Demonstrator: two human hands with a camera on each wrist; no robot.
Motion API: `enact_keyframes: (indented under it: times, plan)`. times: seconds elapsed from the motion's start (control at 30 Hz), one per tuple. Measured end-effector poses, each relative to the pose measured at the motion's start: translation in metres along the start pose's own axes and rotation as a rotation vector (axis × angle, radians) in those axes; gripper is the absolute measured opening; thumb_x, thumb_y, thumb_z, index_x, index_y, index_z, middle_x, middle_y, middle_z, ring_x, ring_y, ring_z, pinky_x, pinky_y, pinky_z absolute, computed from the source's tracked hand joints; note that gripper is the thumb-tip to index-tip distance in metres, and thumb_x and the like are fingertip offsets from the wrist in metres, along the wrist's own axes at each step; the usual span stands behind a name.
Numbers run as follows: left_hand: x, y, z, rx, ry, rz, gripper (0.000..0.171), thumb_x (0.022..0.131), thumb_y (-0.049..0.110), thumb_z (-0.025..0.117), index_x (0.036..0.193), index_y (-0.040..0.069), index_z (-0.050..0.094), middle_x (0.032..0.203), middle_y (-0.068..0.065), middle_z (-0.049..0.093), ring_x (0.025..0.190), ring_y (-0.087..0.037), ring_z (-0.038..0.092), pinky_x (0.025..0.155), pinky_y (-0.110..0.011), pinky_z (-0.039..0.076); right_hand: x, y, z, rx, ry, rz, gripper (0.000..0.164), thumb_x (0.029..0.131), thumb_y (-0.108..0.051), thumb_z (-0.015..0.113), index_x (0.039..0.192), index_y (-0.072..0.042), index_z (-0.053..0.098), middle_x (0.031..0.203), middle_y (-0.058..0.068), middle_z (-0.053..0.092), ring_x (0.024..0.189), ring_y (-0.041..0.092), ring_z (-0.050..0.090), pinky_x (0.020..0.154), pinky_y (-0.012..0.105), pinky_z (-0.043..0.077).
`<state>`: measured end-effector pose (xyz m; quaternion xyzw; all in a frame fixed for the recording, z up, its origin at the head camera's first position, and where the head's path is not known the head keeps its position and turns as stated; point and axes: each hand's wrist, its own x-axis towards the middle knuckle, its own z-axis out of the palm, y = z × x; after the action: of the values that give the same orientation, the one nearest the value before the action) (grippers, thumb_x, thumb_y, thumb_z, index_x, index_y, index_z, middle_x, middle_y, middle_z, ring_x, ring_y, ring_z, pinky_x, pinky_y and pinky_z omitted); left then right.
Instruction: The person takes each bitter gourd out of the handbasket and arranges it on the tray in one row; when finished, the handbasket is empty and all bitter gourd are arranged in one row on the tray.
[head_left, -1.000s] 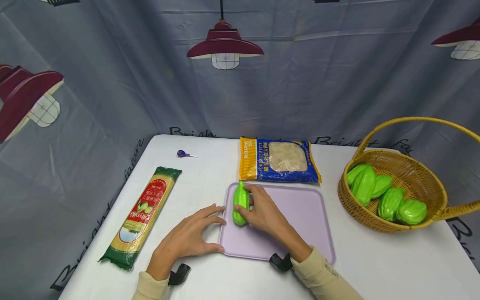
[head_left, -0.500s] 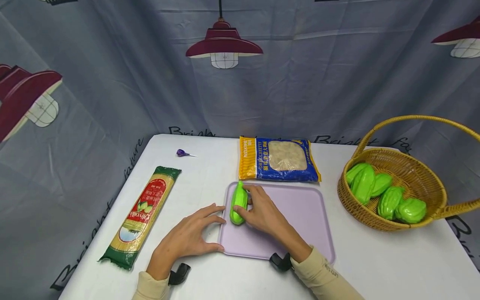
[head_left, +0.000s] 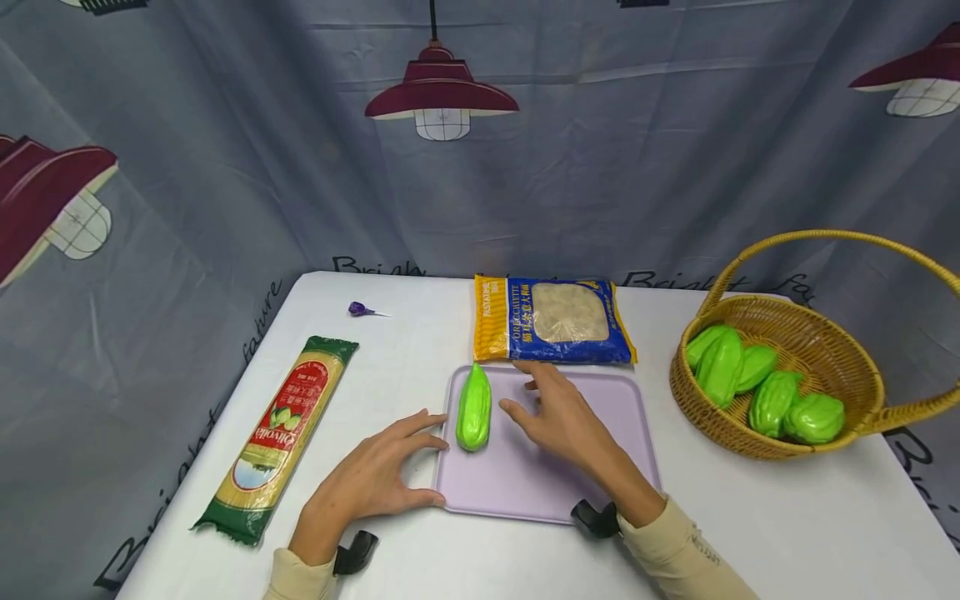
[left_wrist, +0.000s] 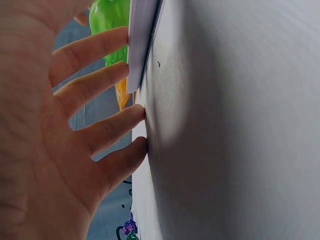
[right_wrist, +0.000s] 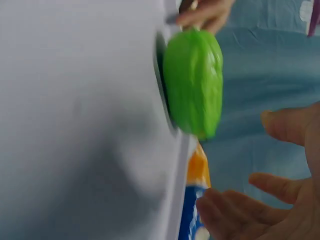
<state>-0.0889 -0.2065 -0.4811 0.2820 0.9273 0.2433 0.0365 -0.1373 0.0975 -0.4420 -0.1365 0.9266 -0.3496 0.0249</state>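
Observation:
A bright green, ridged gourd (head_left: 473, 410) lies lengthwise near the left side of a flat lilac tray (head_left: 547, 492). To its right, my right hand (head_left: 566, 417) hovers over the tray with fingers spread and nothing in them. In the right wrist view a gap shows between that hand (right_wrist: 270, 200) and the gourd (right_wrist: 194, 82). My left hand (head_left: 375, 471) rests at the tray's left edge, thumb near the front corner. From the left wrist, its extended fingertips (left_wrist: 120, 70) appear against the tray's rim (left_wrist: 140, 45).
A wicker basket (head_left: 693, 417) with a tall handle holds several green gourds (head_left: 720, 367) at the right. Behind the tray lies a blue and yellow pasta bag (head_left: 555, 321). A long spaghetti pack (head_left: 277, 442) and a small purple-wrapped lollipop (head_left: 360, 309) lie at the left.
The gourd shifted slightly left on the tray under my right hand, which then let go and drew off to the right. My left hand stayed at the tray's edge.

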Motion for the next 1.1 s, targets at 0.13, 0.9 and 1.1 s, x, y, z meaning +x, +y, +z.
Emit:
enact_keyframes:
  times: [0.13, 0.9, 1.1]
  plan:
    - [-0.001, 0.001, 0.0, -0.003, -0.004, -0.015, 0.063, 0.078, 0.063, 0.091, 0.128, 0.029, 0.075, 0.165, 0.01, 0.049, 0.156, -0.027, 0.043, 0.12, -0.051, 0.048, -0.006, 0.011, -0.019, -0.019, 0.033, -0.031, 0.068, 0.099, -0.035, 0.079, 0.156, -0.008, 0.052, 0.148, 0.018, 0.06, 0.125, 0.037, 0.068, 0.1, 0.053, 0.062]
    - [-0.001, 0.0, 0.001, -0.01, -0.003, -0.011, 0.063, 0.078, 0.065, 0.09, 0.127, 0.029, 0.075, 0.165, 0.01, 0.049, 0.156, -0.027, 0.044, 0.121, -0.051, 0.048, -0.035, 0.067, -0.097, -0.093, 0.223, -0.175, 0.068, 0.092, -0.018, 0.088, 0.151, -0.007, 0.056, 0.139, 0.018, 0.063, 0.121, 0.036, 0.066, 0.096, 0.057, 0.063]
    - [0.0, 0.0, 0.0, 0.009, 0.006, 0.005, 0.063, 0.078, 0.066, 0.089, 0.127, 0.029, 0.075, 0.164, 0.009, 0.05, 0.155, -0.028, 0.045, 0.12, -0.052, 0.048, -0.045, 0.081, -0.121, -0.145, 0.273, -0.145, 0.064, 0.092, -0.013, 0.086, 0.15, -0.006, 0.057, 0.138, 0.021, 0.063, 0.117, 0.04, 0.066, 0.091, 0.062, 0.061]
